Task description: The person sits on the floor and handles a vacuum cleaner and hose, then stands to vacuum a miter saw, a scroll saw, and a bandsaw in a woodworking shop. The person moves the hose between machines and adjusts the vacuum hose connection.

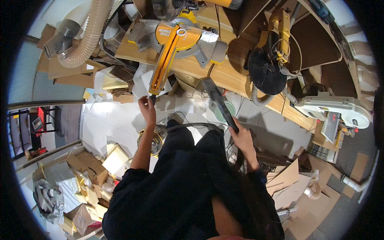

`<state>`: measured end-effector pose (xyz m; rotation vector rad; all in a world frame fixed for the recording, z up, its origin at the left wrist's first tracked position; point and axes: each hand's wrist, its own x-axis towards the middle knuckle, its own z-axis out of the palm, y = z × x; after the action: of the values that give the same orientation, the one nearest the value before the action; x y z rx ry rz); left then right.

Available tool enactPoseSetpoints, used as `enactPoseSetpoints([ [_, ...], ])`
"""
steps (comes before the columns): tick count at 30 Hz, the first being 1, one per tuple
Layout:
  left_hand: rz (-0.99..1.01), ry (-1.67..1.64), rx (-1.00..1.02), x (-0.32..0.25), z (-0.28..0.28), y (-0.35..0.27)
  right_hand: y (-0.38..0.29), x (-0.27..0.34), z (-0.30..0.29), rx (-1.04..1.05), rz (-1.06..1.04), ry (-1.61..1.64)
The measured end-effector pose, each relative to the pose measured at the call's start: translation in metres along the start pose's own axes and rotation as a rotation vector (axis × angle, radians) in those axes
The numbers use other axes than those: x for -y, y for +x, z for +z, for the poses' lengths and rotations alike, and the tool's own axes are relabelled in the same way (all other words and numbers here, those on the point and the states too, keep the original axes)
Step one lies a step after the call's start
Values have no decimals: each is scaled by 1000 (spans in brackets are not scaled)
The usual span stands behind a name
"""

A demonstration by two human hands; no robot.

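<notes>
On a long wooden bench (231,78) stands a yellow miter saw (177,39), whose slotted front arm reaches out over the bench edge. My left hand (147,108) is at the black knob at the end of that arm; its fingers are bent, and whether they grip the knob I cannot tell. My right hand (242,135) is closed around a black vacuum nozzle tube (220,100). The flat head of the tube points to the bench's front edge, right of the saw. A dark hose runs across in front of my legs, near a round vacuum canister (154,140) on the floor.
A disc sander (267,72) and a pale band saw (333,109) stand further right. A clear ribbed hose (87,39) hangs at upper left. Cardboard and scraps (90,180) lie lower left, more cardboard sheets (312,195) lower right. A green basin (225,111) sits under the bench edge.
</notes>
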<state>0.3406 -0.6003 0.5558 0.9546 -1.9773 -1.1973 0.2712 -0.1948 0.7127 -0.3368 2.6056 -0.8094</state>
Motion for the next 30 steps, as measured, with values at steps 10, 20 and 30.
enactPoseSetpoints([
  [10,-28,-81,191,9,4,58,14,35,45,-131,324,122],
  [20,200,-217,410,-19,44,42,36,10,95,-254,223,80],
  [30,242,320,753,29,249,-44,48,-20,116,-288,284,157],
])
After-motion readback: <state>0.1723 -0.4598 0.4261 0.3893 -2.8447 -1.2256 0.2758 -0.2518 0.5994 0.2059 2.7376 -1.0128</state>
